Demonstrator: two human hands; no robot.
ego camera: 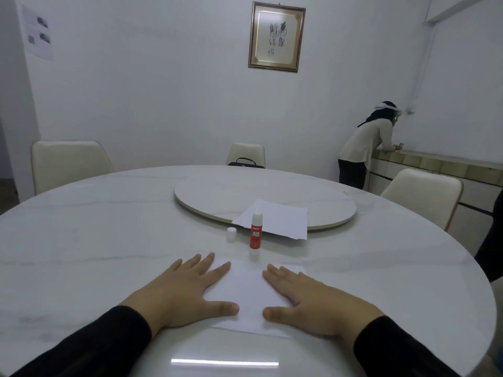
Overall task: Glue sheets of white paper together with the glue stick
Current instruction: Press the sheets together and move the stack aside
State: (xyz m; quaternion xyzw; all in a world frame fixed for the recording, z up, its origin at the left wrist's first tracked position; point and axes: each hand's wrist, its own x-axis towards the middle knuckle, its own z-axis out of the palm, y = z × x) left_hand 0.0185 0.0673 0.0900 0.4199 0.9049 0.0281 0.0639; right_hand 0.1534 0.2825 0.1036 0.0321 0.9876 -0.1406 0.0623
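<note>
A white sheet of paper (246, 295) lies flat on the round white table (109, 240) close to me. My left hand (185, 292) rests palm down on its left part, fingers spread. My right hand (313, 300) presses flat on its right part. Just beyond the sheet a red and white glue stick (255, 232) stands upright with its cap off. The small white cap (231, 234) stands to its left. A stack of white sheets (275, 223) lies behind the glue stick, partly on the turntable.
A round turntable (217, 197) sits in the table's middle. Cream chairs (68, 164) stand around the table, one holding a black bag (246, 163). A person (364, 148) leans on a counter at the back right.
</note>
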